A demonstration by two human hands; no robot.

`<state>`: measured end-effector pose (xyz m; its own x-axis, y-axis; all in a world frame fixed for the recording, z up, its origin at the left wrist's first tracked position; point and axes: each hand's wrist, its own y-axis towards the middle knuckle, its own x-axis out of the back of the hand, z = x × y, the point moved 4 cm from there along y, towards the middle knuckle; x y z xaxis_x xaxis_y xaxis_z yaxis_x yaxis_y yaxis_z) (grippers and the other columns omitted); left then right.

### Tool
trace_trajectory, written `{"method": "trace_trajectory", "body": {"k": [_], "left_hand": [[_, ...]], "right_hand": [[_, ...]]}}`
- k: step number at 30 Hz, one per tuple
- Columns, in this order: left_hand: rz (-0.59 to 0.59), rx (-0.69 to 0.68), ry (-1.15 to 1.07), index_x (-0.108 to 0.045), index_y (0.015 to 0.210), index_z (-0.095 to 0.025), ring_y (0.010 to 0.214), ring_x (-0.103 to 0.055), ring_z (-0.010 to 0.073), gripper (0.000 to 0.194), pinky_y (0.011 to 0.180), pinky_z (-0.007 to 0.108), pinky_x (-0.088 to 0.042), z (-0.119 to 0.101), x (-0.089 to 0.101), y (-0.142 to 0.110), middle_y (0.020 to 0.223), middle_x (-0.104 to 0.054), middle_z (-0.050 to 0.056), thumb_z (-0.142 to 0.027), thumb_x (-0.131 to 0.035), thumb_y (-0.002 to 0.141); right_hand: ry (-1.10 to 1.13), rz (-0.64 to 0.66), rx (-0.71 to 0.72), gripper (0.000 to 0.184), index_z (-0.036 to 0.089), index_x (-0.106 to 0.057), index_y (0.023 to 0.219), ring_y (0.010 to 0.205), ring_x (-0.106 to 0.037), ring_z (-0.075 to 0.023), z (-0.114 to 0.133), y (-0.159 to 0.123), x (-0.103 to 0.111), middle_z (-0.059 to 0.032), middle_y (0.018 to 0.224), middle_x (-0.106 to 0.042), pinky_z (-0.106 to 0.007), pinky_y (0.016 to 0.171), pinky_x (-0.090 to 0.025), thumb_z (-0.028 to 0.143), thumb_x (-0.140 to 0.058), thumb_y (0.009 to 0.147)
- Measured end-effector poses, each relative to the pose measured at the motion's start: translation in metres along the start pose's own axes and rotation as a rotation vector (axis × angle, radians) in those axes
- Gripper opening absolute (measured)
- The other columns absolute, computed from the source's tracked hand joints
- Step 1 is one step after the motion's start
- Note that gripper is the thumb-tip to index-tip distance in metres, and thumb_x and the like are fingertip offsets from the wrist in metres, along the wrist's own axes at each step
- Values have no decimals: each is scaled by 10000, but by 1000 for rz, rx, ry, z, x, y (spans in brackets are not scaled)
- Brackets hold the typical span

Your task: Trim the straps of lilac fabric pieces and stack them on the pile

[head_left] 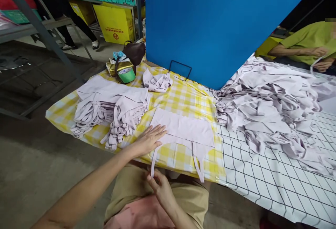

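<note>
A pale lilac strappy top [187, 125] lies spread on the yellow checked tablecloth [181, 157], its straps toward me. My left hand [151, 138] rests flat on the top's left side, fingers stretched out. Below the table edge, my right hand [160, 184] has thumb and finger closed on the end of the left strap [153, 162]. The other strap [198, 167] hangs near the front edge, untouched. Left of my hands sits a stack of similar tops [112, 97] with straps draped forward.
A crumpled lilac piece [156, 81], green tape roll [126, 75] and dark bag [135, 52] lie behind. A tall blue panel [210, 26] rises at the back. Right, a lilac garment heap [273, 99] covers the white gridded cloth [252, 166]; a co-worker in green [307, 41] handles fabric.
</note>
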<state>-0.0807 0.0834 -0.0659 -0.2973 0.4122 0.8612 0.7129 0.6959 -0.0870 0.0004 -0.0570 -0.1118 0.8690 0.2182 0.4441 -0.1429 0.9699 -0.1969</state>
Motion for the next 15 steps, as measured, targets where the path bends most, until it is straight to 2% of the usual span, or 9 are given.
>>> {"method": "trace_trajectory", "body": {"k": [4,7,9,11,13,15], "left_hand": [[-8,-15,1,-289,1392,-250,1381,-145,165,509,1121,388,-116,4,-3,2,1486,-235,34,-254,-402,896],[-15,-17,-1,-287,1392,-251,1381,-142,157,509,1121,371,-111,7,-6,2,1488,-231,26,-256,-403,897],[-26,-16,0,-287,1392,-256,1382,-137,152,506,1122,361,-102,8,-7,2,1491,-221,17,-259,-402,899],[-36,-20,-1,-283,1393,-262,1383,-131,149,504,1123,357,-90,8,-8,2,1493,-212,12,-264,-399,902],[-31,-19,-8,-281,1394,-264,1384,-127,151,507,1123,362,-85,7,-7,2,1493,-211,15,-266,-403,902],[-13,-8,-20,-290,1392,-260,1383,-130,156,512,1124,371,-88,6,-6,3,1492,-213,21,-259,-416,895]], "right_hand": [[-187,-98,-20,274,246,-546,673,700,-564,-259,-2,-41,24,-53,690,-608,-392,719,-440,342,-377,866],[-323,-111,20,179,247,-591,860,697,-594,-227,1,-62,48,-44,733,-646,-328,676,-452,281,-415,862],[-243,-74,5,235,239,-553,1063,662,-604,-188,9,-68,65,-28,739,-655,-271,628,-460,306,-420,882],[-69,-22,-48,310,239,-506,1163,610,-586,-156,24,-68,82,-17,742,-643,-231,568,-455,370,-416,896],[105,48,-89,292,247,-565,1085,584,-562,-136,45,-66,99,-13,725,-622,-212,541,-450,418,-426,893],[251,113,-100,248,240,-636,923,624,-574,-138,65,-63,116,-17,702,-615,-222,603,-465,416,-466,880]]}}
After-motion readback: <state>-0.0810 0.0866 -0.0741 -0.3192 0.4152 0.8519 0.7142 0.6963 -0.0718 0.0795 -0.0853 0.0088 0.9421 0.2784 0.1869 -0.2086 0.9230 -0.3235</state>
